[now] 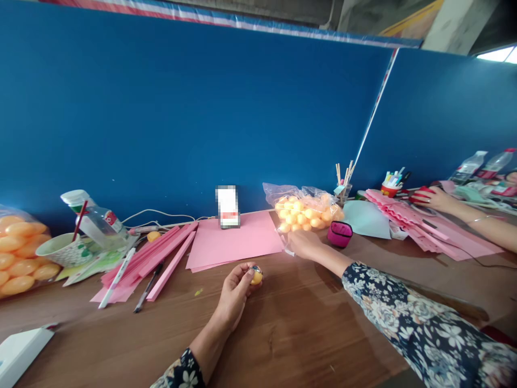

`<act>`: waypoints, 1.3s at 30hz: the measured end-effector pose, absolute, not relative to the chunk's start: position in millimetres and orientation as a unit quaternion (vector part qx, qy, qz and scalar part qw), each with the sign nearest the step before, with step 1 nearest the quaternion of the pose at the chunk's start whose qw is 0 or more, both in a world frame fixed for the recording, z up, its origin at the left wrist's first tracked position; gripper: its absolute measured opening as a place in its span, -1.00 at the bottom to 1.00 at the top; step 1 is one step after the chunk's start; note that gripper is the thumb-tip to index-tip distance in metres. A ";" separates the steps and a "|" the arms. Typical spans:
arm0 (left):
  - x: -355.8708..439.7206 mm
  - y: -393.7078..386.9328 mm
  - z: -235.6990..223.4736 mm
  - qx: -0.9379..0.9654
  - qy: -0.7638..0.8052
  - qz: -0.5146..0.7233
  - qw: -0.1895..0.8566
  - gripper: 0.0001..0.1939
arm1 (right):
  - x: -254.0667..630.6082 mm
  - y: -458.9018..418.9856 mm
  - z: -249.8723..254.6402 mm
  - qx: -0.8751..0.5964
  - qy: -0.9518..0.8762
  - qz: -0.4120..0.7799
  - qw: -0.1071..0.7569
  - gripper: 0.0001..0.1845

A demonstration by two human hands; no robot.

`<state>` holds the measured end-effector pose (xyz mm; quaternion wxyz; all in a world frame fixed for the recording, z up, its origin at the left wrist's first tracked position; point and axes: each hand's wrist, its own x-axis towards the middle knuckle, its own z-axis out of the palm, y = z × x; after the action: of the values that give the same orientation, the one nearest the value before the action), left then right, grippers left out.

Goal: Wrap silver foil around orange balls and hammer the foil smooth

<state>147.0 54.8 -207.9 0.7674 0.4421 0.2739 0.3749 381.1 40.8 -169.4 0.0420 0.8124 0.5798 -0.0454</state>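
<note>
Between the thumb and fingers of my left hand (pixel 238 291) is a small yellow ball (pixel 256 277) with a dark, shiny patch at its top. This hand is closed on it, just above the wooden table (pixel 291 334). My right hand (pixel 305 245) reaches forward to the lower left edge of a clear plastic bag (pixel 309 209) full of orange-yellow balls. Its fingertips point away from me and are partly hidden, so whether they grip anything cannot be made out. Pink paper sheets (pixel 238 242) lie just left of it, and a small magenta pouch (pixel 340 234) stands to its right.
To the left are pink paper strips (pixel 151 253), pens (pixel 117 277), a paper cup (pixel 64 250), a tilted bottle (pixel 100 221) and another bag of balls (pixel 20 256). A phone-like screen (pixel 228 207) stands against the blue partition (pixel 226 108). Another person's hand (pixel 438 198) works at the right.
</note>
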 end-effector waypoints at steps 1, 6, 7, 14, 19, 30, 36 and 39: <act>147.0 54.7 -207.8 0.442 0.274 0.375 0.767 -0.76 | 380.8 40.3 -169.5 0.810 0.583 -0.042 0.040 -0.74; 147.2 55.0 -207.9 0.432 0.275 0.380 0.770 -0.74 | 377.8 35.7 -168.5 0.792 0.610 -0.021 0.028 -0.72; 147.3 55.2 -207.9 0.432 0.277 0.380 0.770 -0.74 | 377.2 34.8 -168.5 0.790 0.613 -0.019 0.026 -0.74; 147.0 55.1 -206.5 0.430 0.283 0.379 0.769 -0.75 | 378.9 33.7 -171.8 0.791 0.611 -0.014 -0.007 -0.82; 146.3 55.1 -206.8 0.424 0.282 0.382 0.772 -0.74 | 381.7 33.5 -167.8 0.787 0.611 -0.031 -0.076 -0.73; 146.5 53.3 -203.9 0.406 0.284 0.390 0.776 -0.71 | 336.7 15.4 -159.1 0.710 0.616 -0.180 -0.290 -0.78; 145.4 55.0 -206.0 0.402 0.273 0.384 0.785 -0.74 | 290.0 14.7 -193.4 0.573 0.501 -0.369 -0.533 -0.82; 144.5 56.7 -205.9 0.390 0.274 0.380 0.793 -0.75 | 283.6 17.9 -203.9 0.534 0.428 -0.413 -0.600 -0.79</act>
<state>144.5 56.7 -205.9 0.7929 0.3896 0.2736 0.3805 283.6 17.9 -203.9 -0.6001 0.5345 0.4281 -0.4134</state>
